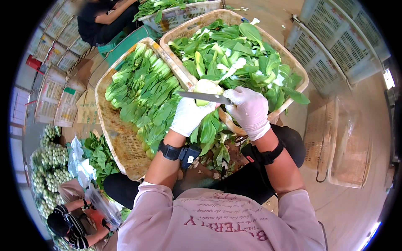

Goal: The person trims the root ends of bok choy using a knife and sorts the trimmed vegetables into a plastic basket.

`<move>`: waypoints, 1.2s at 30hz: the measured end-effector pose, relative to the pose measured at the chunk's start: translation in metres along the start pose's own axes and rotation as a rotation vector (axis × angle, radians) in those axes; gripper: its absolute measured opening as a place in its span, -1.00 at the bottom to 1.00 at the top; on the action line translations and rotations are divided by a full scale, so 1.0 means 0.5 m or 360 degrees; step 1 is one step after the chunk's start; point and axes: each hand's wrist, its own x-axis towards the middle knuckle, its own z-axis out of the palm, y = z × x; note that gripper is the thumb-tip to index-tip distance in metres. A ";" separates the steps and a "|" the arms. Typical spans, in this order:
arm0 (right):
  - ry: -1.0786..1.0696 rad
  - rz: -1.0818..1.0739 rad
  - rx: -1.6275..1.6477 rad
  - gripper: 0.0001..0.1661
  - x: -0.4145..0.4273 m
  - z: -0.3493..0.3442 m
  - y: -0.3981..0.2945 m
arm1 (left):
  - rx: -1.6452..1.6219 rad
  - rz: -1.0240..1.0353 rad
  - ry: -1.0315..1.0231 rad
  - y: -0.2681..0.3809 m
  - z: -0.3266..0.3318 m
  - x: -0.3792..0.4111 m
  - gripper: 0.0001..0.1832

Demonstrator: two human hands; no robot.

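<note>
My left hand [192, 113], in a white glove, grips a head of bok choy [208, 87] with its pale base up; its green leaves hang down below the hand. My gloved right hand [248, 109] is closed around a knife, mostly hiding the handle. The knife blade [205, 97] points left and lies across the near side of the base; whether it has entered the stalk cannot be told. Beyond my hands, a plastic crate [284, 51] holds loose leaves and stalks [232, 53]. To its left, a stained crate [125, 150] contains rows of bok choy heads [147, 91].
Stacked crates [326, 47] stand at right, near another crate [348, 150] on the floor. One person [103, 23] sits at upper left; another [75, 226] handles a plastic bag at lower left, near piled vegetables [51, 163]. Leaf scraps [220, 157] lie below my hands.
</note>
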 end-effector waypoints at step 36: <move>-0.0420 0.0771 0.2013 -0.42 -0.008 -0.007 0.117 | -0.0214 -0.0320 -0.0487 0.058 0.007 0.024 -0.59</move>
